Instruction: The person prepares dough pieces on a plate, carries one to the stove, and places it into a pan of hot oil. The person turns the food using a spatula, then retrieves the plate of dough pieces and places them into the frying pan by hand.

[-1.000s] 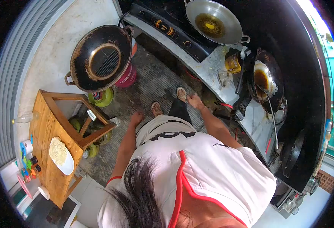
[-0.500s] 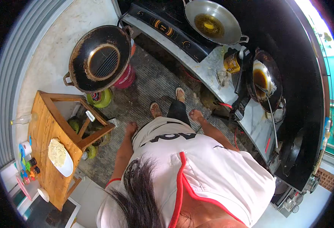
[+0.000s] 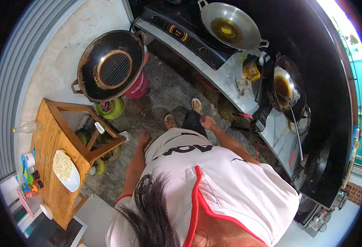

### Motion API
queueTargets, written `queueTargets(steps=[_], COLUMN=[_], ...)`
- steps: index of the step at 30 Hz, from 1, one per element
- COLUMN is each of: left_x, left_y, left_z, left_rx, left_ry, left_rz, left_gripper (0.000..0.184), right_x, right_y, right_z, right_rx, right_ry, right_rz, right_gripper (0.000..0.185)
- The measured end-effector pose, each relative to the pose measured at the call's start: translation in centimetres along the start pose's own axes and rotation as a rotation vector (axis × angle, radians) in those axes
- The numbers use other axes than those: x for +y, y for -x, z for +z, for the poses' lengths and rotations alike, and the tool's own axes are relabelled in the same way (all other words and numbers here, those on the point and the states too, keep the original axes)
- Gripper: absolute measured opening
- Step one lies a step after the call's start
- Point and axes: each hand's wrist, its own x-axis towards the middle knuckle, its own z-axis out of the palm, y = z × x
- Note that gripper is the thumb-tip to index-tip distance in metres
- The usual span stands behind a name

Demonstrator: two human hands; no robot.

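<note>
My left hand (image 3: 144,138) hangs low beside my white shirt, above the floor mat, with no object visible at it. Its fingers are foreshortened and dark. My right hand (image 3: 207,122) hangs by my dark-clad leg near the counter's front edge, fingers curled in, nothing showing in them. Ahead on the stove (image 3: 185,35), a silver wok (image 3: 249,31) holds oil with a small yellow piece in it. Farther right, a dark wok (image 3: 290,70) contains brown liquid and a long-handled ladle (image 3: 296,131).
A large black wok (image 3: 88,61) with a wire rack sits over a red bucket (image 3: 137,87) ahead left. On the wooden table (image 3: 51,136) at left, a white dish (image 3: 73,184) bears a pale doughy mass. A yellow can (image 3: 252,71) stands on the counter (image 3: 230,82). Green gas cylinders (image 3: 114,109) are low.
My right hand has moved slightly forward and inward, toward my leg, its fingers now more curled in view. The left hand has barely moved. The scene has shifted slightly with my head.
</note>
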Motion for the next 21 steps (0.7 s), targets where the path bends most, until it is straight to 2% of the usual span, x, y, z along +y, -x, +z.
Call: queueTargets(steps=[3, 6, 12, 15, 17, 19, 21], left_x=[1.8, 1.2, 0.5, 1.2, -1.0, 0.5, 3.5], left_y=[1.4, 1.1, 0.4, 0.5, -0.4, 0.4, 1.6], left_z=[-0.5, -0.6, -0.2, -0.1, 0.2, -0.2, -0.7], left_rx=[0.005, -0.039, -0.015, -0.001, 0.029, 0.025, -0.013], left_ry=[-0.214, -0.155, -0.174, -0.135, -0.201, -0.219, -0.186], left_rz=[0.007, -0.046, -0.045, -0.067, 0.083, 0.081, -0.068], left_gripper=[0.035, 0.035, 0.033, 0.031, 0.031, 0.031, 0.031], right_x=[0.0, 0.8, 6.9, 4.6, 6.5, 5.7, 4.6], right_y=[0.7, 0.9, -1.5, 0.4, -0.9, -0.8, -0.5], right_z=[-0.2, 0.0, 4.0, 1.7, 2.8, 2.2, 1.7], right_rx=[0.006, 0.047, 0.071, -0.085, -0.199, -0.228, -0.168], right_ry=[-0.005, 0.136, 0.169, -0.232, -0.058, 0.018, -0.003], right_rz=[0.005, -0.044, -0.101, 0.183, 0.043, 0.034, 0.158], right_gripper=[0.027, 0.025, 0.025, 0.024, 0.024, 0.025, 0.026])
